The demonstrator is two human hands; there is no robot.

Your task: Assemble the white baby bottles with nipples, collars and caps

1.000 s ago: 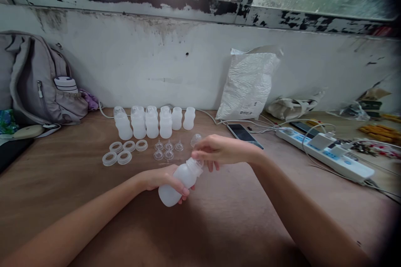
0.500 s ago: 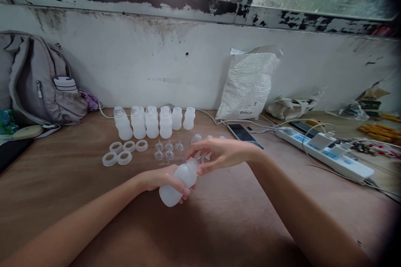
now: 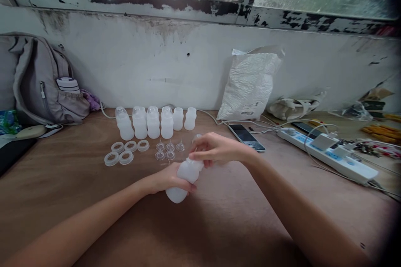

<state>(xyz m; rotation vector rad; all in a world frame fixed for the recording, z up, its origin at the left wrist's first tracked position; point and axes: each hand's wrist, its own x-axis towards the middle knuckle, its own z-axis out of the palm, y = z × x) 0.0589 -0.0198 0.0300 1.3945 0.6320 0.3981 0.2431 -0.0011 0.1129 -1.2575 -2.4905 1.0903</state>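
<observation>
A frosted white baby bottle point(image 3: 188, 172) is tilted in my left hand point(image 3: 171, 178), the fingers wrapped around its waist and its neck pointing up and to the right. My right hand point(image 3: 211, 148) closes its fingertips around the bottle's top; the fingers hide most of what sits on the neck. Beyond the hands, several clear teats point(image 3: 170, 146) stand in short rows. Several translucent collar rings point(image 3: 126, 157) lie to their left. A clear cap point(image 3: 196, 137) shows partly behind my right hand.
Several bottles point(image 3: 153, 125) stand along the wall, some with clear caps on. A phone point(image 3: 247, 137), a silvery padded bag point(image 3: 250, 85) and a white power strip point(image 3: 328, 158) with cables are to the right. A grey backpack point(image 3: 40, 79) stands at the left.
The bottle has tipped more upright and shifted slightly right in my left hand. My right fingers have closed in around its top.
</observation>
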